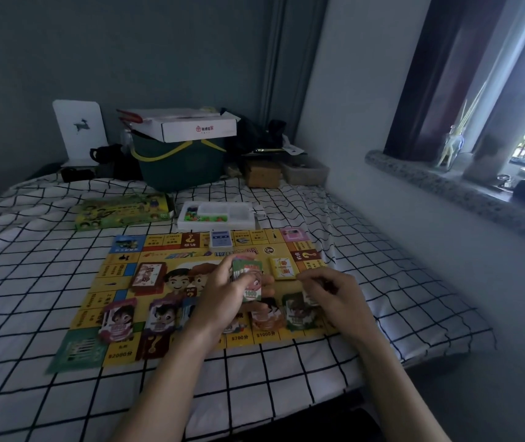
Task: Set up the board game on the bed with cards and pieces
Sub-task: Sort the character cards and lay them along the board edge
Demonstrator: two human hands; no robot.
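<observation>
A yellow game board (121, 282) lies flat on the checked bed sheet. My left hand (223, 291) grips a stack of play-money cards (248, 279), its top one marked 1000, above the board's middle. My right hand (328, 291) hovers over a green card pile (296, 309) at the board's right, fingers curled, pinching what looks like a card. Further piles lie along the near edge: a pink one (118, 319), a purple one (162, 315) and an orange one (266, 317). A red deck (148, 275), a yellow deck (282, 267) and a blue deck (220, 239) also sit on the board.
Behind the board lie a white tray of small coloured pieces (216, 215) and the green game box (121, 210). A dark green basket (178, 161) with a white carton on top stands at the bed's head. A wall and window sill (446, 183) run along the right.
</observation>
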